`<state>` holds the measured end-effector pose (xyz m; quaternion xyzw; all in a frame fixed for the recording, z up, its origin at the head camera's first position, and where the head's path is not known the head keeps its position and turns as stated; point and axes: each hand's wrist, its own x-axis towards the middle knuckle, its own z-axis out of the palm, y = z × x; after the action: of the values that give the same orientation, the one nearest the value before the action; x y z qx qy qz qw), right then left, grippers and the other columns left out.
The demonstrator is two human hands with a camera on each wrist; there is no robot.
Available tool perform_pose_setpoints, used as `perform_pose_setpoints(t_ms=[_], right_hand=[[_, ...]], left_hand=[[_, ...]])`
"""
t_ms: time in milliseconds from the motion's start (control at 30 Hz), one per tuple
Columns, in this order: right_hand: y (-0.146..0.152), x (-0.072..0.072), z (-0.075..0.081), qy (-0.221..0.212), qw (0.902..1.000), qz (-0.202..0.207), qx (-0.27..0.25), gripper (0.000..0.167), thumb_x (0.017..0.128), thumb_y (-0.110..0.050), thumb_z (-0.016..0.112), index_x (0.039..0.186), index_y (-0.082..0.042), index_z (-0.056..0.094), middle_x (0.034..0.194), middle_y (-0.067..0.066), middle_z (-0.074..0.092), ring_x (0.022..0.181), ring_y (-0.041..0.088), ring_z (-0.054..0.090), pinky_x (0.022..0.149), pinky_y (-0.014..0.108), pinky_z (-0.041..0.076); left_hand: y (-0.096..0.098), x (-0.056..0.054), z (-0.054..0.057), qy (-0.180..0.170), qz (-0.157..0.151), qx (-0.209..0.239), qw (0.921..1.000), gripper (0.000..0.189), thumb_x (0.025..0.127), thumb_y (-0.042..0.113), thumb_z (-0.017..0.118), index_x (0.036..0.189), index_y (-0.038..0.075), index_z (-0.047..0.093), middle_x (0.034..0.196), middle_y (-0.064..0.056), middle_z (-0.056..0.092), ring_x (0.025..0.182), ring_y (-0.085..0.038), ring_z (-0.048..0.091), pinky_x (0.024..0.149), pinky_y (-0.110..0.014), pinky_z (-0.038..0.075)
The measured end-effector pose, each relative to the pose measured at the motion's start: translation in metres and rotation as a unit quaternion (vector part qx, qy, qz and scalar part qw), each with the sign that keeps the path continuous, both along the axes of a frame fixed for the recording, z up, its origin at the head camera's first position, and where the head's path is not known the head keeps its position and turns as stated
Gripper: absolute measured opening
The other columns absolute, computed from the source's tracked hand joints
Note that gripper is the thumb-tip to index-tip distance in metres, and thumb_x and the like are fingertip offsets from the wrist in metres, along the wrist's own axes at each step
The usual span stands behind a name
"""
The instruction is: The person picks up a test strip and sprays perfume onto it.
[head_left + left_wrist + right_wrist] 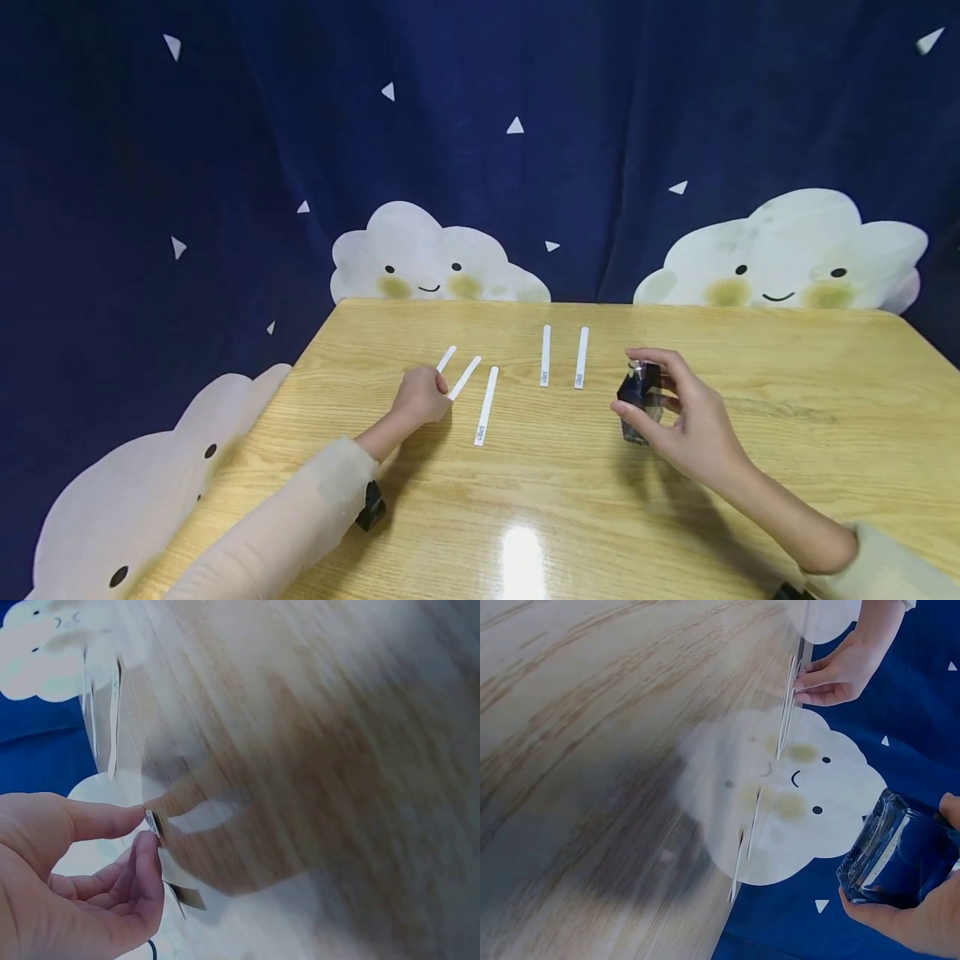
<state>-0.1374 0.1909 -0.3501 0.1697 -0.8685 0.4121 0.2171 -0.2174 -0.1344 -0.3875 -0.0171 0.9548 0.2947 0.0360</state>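
Observation:
My left hand (422, 395) pinches the near end of a white paper strip (467, 377) between thumb and fingertips, low over the table. In the left wrist view, that strip (152, 823) shows nearly edge-on. Partly hidden behind this hand lies another strip (446, 358); just to its right is a strip with small print (486, 407). My right hand (693, 425) holds a dark faceted glass perfume bottle (635, 404) with a silver neck above the table, thumb on one side and fingers on the other. The right wrist view shows the bottle's clear thick base (877, 851).
Two more printed strips (546, 357) lie side by side farther back, between the hands. The wooden table (540, 483) ends at a dark blue curtain (465, 150) with white clouds and triangles. A bright reflection marks the table's near middle.

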Motion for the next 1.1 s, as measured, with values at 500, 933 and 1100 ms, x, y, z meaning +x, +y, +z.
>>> perform_pose_setpoints(t_ms=[500,933,1100], right_hand=[[0.0008,-0.0002,-0.0027,-0.001,1.0,0.003,0.001,0.058,0.077,-0.008,0.079,0.129,-0.013,0.054,0.111,0.009,0.066,0.09,-0.012,0.054,0.071,0.009,0.052],[0.0011,-0.0005,-0.0016,-0.003,1.0,0.005,-0.001,0.059,0.077,-0.008,0.079,0.13,-0.014,0.053,0.109,0.008,0.066,0.09,-0.01,0.054,0.071,0.01,0.052],[0.0014,-0.0001,-0.0021,-0.008,1.0,0.001,-0.001,0.059,0.077,-0.009,0.08,0.13,-0.014,0.053,0.109,0.008,0.066,0.09,-0.011,0.054,0.071,0.013,0.054]], left_hand=[[0.0005,-0.0034,-0.0029,0.0,0.001,0.011,0.9999,0.013,0.073,-0.008,0.062,0.07,0.004,0.057,0.069,-0.01,0.063,0.051,-0.012,0.053,0.042,-0.017,0.04],[0.0026,-0.0028,0.0025,-0.009,-0.002,-0.015,0.9998,0.009,0.074,-0.007,0.061,0.077,0.002,0.061,0.074,-0.009,0.06,0.056,-0.013,0.048,0.044,-0.018,0.037],[0.0026,-0.0039,0.0019,-0.027,0.007,-0.001,0.9996,0.01,0.074,-0.009,0.06,0.081,-0.001,0.062,0.075,-0.014,0.065,0.051,-0.012,0.053,0.04,-0.017,0.04]])
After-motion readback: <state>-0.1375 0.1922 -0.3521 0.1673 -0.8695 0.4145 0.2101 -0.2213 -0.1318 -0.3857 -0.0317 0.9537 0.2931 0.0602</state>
